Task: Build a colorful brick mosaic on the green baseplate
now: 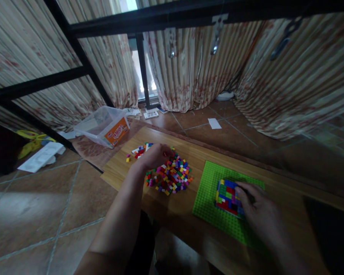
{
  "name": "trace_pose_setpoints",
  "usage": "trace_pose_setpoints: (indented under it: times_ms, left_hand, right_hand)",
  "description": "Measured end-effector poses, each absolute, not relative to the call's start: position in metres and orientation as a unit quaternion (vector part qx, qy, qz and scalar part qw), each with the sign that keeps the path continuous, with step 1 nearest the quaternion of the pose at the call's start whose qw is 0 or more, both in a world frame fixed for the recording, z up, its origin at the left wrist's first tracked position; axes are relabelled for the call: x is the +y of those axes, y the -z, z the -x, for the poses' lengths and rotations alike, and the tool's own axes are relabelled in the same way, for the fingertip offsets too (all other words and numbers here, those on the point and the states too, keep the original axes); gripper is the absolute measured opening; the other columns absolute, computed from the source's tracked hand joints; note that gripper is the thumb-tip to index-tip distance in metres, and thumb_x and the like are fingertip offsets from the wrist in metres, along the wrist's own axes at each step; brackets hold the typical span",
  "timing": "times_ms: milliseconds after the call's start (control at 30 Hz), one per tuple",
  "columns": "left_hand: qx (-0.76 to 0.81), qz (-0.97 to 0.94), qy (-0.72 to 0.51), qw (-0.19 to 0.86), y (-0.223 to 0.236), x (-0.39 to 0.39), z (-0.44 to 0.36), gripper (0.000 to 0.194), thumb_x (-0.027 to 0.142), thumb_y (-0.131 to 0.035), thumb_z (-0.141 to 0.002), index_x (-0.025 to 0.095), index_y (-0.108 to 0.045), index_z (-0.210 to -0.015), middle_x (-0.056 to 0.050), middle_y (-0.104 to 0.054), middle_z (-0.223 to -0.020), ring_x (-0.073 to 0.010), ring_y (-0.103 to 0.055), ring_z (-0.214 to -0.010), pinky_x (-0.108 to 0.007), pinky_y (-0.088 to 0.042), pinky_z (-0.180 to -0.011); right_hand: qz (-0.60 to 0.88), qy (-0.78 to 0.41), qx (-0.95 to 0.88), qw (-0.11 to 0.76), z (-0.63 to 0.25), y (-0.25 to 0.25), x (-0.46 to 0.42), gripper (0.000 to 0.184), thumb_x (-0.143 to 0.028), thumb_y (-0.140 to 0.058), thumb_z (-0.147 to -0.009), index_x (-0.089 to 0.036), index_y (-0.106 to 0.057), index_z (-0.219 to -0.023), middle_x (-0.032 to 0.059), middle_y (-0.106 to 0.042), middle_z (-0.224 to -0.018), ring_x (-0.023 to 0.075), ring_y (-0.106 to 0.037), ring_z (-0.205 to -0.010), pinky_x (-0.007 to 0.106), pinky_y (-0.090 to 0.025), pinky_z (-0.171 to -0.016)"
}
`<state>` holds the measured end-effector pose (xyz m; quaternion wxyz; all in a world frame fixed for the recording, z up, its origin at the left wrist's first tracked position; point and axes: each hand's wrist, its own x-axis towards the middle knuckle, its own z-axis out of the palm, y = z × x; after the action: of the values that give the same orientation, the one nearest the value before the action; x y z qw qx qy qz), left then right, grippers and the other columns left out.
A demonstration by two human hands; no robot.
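A loose heap of small colourful toy bricks [173, 173] lies on the wooden table. My left hand [157, 156] reaches over the far side of this heap, its fingers curled down and closed; whatever they pinch is hidden. A green studded baseplate [205, 191] lies to the right of the heap. On it sits a low block built of toy bricks [227, 196], in red, blue, green and yellow. My right hand [259, 210] grips the right side of that block, thumb on the near side and fingers on the far side, covering its right end.
A clear plastic box [99, 122] with an orange label stands beyond the table's left end. A dark flat object [329, 229] lies at the table's right. Black metal bars [149, 21] cross above, before striped curtains [189, 72]. White packaging [41, 157] lies on the tiled floor.
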<state>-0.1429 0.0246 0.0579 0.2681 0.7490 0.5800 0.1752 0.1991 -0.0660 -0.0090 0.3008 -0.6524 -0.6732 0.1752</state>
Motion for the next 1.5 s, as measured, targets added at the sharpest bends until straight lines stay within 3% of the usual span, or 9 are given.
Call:
trace_pose_setpoints:
  times_ms: [200, 333, 533, 867, 1067, 1500]
  left_hand:
    - [0.586, -0.746, -0.096, 0.302, -0.056, 0.024, 0.161, 0.024, 0.010, -0.057, -0.063, 0.017, -0.076, -0.076, 0.001, -0.068, -0.066, -0.0130, -0.058, -0.063, -0.019, -0.040, -0.056]
    - [0.605, -0.751, -0.020, 0.262, -0.056, 0.022, 0.160, 0.027, 0.009, -0.061, -0.062, 0.021, -0.077, -0.081, 0.001, -0.069, -0.073, -0.0135, -0.060, -0.067, -0.020, -0.041, -0.058]
    - [0.627, -0.750, 0.021, 0.209, -0.055, 0.020, 0.152, 0.018, 0.015, -0.065, -0.069, 0.020, -0.076, -0.082, -0.002, -0.072, -0.081, -0.0169, -0.064, -0.075, -0.023, -0.043, -0.063]
    - [0.531, -0.778, -0.138, 0.307, -0.059, 0.015, 0.124, 0.012, 0.023, -0.062, -0.076, 0.014, -0.065, -0.083, -0.001, -0.067, -0.074, -0.0127, -0.057, -0.065, -0.021, -0.041, -0.058]
    - [0.454, -0.737, -0.277, 0.418, -0.022, 0.000, 0.054, 0.012, 0.019, -0.062, -0.079, 0.014, -0.066, -0.089, -0.003, -0.072, -0.084, -0.0142, -0.066, -0.076, -0.022, -0.049, -0.071]
    - [0.498, -0.773, -0.247, 0.306, -0.018, -0.025, -0.006, 0.026, 0.012, -0.050, -0.083, 0.017, -0.070, -0.099, -0.004, -0.074, -0.086, -0.0151, -0.067, -0.073, -0.022, -0.050, -0.070]
  right_hand:
    - [0.652, -0.169, -0.676, 0.298, -0.200, 0.011, -0.066, 0.040, -0.053, -0.044, -0.090, -0.023, -0.066, -0.104, 0.0083, -0.067, -0.108, 0.0252, -0.063, -0.100, 0.041, -0.049, -0.091]
    - [0.657, -0.170, -0.676, 0.288, -0.201, 0.011, -0.065, 0.042, -0.054, -0.043, -0.090, -0.022, -0.067, -0.104, 0.0078, -0.067, -0.107, 0.0242, -0.063, -0.098, 0.039, -0.050, -0.088]
    - [0.651, -0.170, -0.682, 0.286, -0.201, 0.012, -0.064, 0.045, -0.055, -0.042, -0.091, -0.020, -0.067, -0.105, 0.0086, -0.067, -0.108, 0.0243, -0.063, -0.099, 0.040, -0.049, -0.091]
    - [0.639, -0.170, -0.684, 0.307, -0.196, 0.005, -0.065, 0.042, -0.051, -0.044, -0.092, -0.019, -0.068, -0.105, 0.0099, -0.068, -0.106, 0.0244, -0.062, -0.099, 0.040, -0.049, -0.091]
    - [0.638, -0.166, -0.684, 0.313, -0.194, 0.004, -0.064, 0.042, -0.049, -0.043, -0.093, -0.018, -0.068, -0.105, 0.0110, -0.068, -0.106, 0.0247, -0.062, -0.099, 0.041, -0.048, -0.091]
    - [0.627, -0.147, -0.698, 0.314, -0.193, 0.001, -0.065, 0.038, -0.044, -0.045, -0.094, -0.016, -0.068, -0.105, 0.0116, -0.069, -0.105, 0.0241, -0.063, -0.099, 0.039, -0.049, -0.090]
